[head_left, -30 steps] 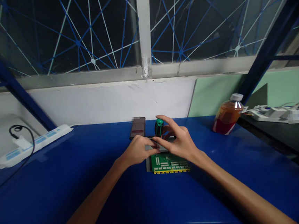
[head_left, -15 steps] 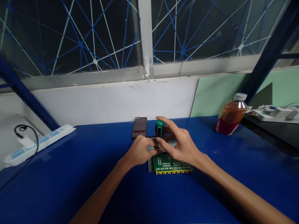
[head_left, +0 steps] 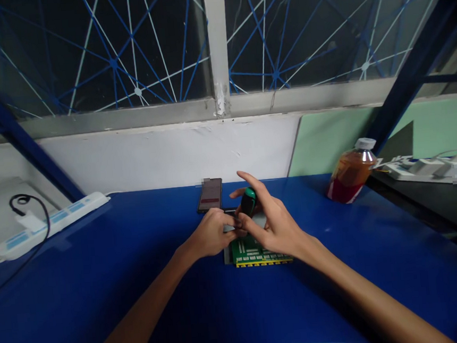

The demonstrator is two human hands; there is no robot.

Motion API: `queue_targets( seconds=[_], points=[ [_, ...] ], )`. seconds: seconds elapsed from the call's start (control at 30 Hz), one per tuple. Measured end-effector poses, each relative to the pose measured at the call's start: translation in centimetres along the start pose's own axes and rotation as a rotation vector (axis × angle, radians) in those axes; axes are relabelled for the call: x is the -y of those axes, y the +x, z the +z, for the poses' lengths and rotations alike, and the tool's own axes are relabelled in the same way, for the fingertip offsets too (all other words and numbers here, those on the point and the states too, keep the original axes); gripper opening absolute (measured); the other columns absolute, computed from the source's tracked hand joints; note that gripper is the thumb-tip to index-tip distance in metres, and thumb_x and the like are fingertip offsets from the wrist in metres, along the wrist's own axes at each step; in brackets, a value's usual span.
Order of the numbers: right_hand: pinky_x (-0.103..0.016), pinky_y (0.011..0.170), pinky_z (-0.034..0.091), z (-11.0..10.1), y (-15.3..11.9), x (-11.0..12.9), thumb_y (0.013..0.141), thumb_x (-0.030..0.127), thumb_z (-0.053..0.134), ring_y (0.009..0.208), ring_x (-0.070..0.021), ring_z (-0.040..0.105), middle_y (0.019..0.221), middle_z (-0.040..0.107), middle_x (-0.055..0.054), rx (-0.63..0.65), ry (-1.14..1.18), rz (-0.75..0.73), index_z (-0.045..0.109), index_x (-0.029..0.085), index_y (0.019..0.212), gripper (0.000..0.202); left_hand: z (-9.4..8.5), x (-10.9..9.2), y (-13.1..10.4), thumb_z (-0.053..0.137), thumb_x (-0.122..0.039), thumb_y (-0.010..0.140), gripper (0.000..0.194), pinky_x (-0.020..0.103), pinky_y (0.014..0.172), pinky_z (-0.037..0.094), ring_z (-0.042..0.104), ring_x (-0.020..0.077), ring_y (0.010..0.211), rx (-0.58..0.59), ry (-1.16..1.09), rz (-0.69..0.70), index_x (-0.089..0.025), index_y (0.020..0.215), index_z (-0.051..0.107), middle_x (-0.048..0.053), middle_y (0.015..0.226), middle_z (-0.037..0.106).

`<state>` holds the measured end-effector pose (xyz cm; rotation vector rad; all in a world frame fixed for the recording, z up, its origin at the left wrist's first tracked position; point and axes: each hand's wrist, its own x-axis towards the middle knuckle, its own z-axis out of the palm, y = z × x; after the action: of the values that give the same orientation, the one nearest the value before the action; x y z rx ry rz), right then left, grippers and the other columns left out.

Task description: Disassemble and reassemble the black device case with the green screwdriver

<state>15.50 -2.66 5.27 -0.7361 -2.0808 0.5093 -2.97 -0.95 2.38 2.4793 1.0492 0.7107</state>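
A screwdriver (head_left: pixel 249 201) with a green and black handle leans over a green circuit board (head_left: pixel 255 249) on the blue table. My right hand (head_left: pixel 273 221) curls its lower fingers round the handle, the index finger sticking up above it. The right thumb reaches to the left fingertips. At the board's back left, my left hand (head_left: pixel 213 231) is closed in a pinch near the screwdriver's lower end. What lies in that pinch is hidden. The shaft and tip cannot be seen. A yellow strip runs along the board's near edge, and a grey plate shows under its left side.
Behind the left hand lies a phone (head_left: pixel 210 194). A white power strip (head_left: pixel 62 220) with a plugged black cable sits at the left. To the right stands a drink bottle (head_left: pixel 351 174), and beyond it white devices (head_left: pixel 424 170) rest on a black surface.
The screwdriver's handle has tipped from upright to leaning right. My right index finger has lifted slightly, and another finger now shows behind the handle. The view has shifted a little.
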Motion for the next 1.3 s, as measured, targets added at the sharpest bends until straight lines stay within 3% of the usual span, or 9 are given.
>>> queue_targets(
  seconds=[0.4,0.73,1.03,1.3],
  points=[
    [-0.037,0.075,0.053,0.5,0.5,0.0,0.088,0.032,0.049,0.079,-0.0196,0.063,0.114,0.06,-0.008,-0.022,-0.122,0.008,0.022,0.024,0.145,0.064,-0.7,-0.3,0.1,0.062,-0.025,0.078,0.021,0.022,0.055,0.039,0.057,0.0128,0.062,-0.082,-0.115,-0.074,-0.011,0.063,0.065,0.001,0.064,0.065],
    [-0.042,0.084,0.054,0.1,0.0,0.4,0.086,0.023,0.045,0.109,-0.0249,0.056,0.14,0.044,-0.005,0.007,-0.084,-0.053,0.021,0.028,0.146,0.065,-0.9,-0.5,-0.1,0.056,-0.029,0.083,0.027,0.025,0.062,0.043,0.059,0.0152,0.068,-0.009,-0.124,-0.108,-0.012,0.065,0.067,0.002,0.069,0.067],
    [-0.044,0.081,0.055,0.2,-0.2,0.0,0.087,0.025,0.05,0.092,-0.0239,0.064,0.136,0.049,-0.008,-0.034,-0.132,-0.03,0.02,0.029,0.146,0.067,-1.0,-0.4,0.0,0.059,-0.024,0.08,0.019,0.027,0.066,0.045,0.06,0.0143,0.067,-0.025,-0.075,-0.056,-0.013,0.069,0.07,0.005,0.072,0.069],
    [-0.043,0.081,0.055,0.2,-0.3,0.2,0.088,0.025,0.048,0.103,-0.0252,0.059,0.13,0.053,-0.007,-0.045,-0.1,-0.065,0.024,0.028,0.146,0.063,-1.1,-0.8,-0.1,0.057,-0.023,0.08,0.019,0.025,0.062,0.044,0.06,0.0155,0.071,-0.012,-0.056,-0.057,-0.012,0.071,0.069,0.004,0.075,0.069]
  ],
)
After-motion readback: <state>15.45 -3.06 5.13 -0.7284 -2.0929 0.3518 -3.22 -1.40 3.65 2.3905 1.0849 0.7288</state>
